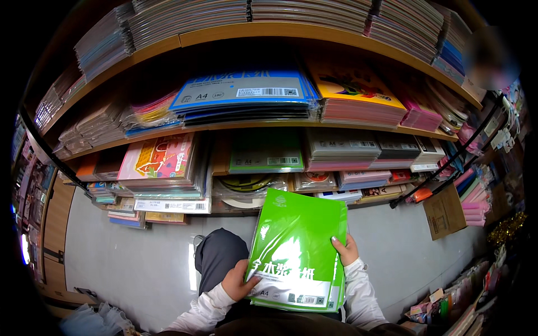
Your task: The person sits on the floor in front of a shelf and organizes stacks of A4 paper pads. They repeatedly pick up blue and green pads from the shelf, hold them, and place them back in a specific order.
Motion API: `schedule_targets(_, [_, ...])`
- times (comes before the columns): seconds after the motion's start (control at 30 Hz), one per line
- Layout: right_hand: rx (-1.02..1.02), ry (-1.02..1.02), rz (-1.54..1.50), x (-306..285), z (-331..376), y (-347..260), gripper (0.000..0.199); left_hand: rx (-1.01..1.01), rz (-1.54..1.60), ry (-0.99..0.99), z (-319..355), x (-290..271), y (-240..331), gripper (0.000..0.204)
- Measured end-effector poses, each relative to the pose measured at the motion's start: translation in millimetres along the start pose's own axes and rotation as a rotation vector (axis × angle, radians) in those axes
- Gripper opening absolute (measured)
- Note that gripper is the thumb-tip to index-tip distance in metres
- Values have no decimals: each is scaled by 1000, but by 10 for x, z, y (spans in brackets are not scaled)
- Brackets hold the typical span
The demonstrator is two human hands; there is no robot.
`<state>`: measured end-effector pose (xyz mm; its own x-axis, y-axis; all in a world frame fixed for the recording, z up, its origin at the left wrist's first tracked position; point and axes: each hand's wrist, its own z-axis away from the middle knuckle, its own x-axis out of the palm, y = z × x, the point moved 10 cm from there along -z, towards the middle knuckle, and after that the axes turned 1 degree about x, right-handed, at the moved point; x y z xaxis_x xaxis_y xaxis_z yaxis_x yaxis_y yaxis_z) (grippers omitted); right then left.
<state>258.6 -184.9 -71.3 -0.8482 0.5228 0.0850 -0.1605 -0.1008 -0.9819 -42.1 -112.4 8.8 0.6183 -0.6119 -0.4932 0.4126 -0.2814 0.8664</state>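
A stack of green paper packs [305,227] in glossy clear wrap, with a white band along the lower edge, is held up in front of my body. My left hand [240,281] grips its lower left edge, thumb over the front. On the right edge, my right hand [346,250] clasps it with the thumb on the front and the other fingers mostly behind. The packs are slightly fanned, so a second edge shows along the right side. Beyond them, a similar green pack [266,151] lies on the lower shelf.
Blue paper packs [241,92] and yellow-orange packs [358,84] fill the middle shelf. Pink-covered books [157,158] stick out at the lower left. A black metal post [448,162] stands at the right, near a cardboard box [444,213]. My knee [221,252] is close to the shelf.
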Motion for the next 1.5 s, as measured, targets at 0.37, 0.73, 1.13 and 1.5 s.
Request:
schedule_targets(0.37, [39, 6, -29, 9, -12, 48, 33, -8, 573, 165, -13, -606, -225, 40])
schedule_targets(0.73, [46, 11, -11, -19, -10, 53, 32, 177, 554, 377, -1050, -1212, -311, 42])
schedule_targets(1.13, [45, 36, 32, 35, -18, -39, 32, 137, -327, 634, -2356, -1671, -125, 49])
schedule_targets(1.5, [81, 17, 32, 62, -79, 70, 35, 168, -878, 293, -2107, -970, 194, 69])
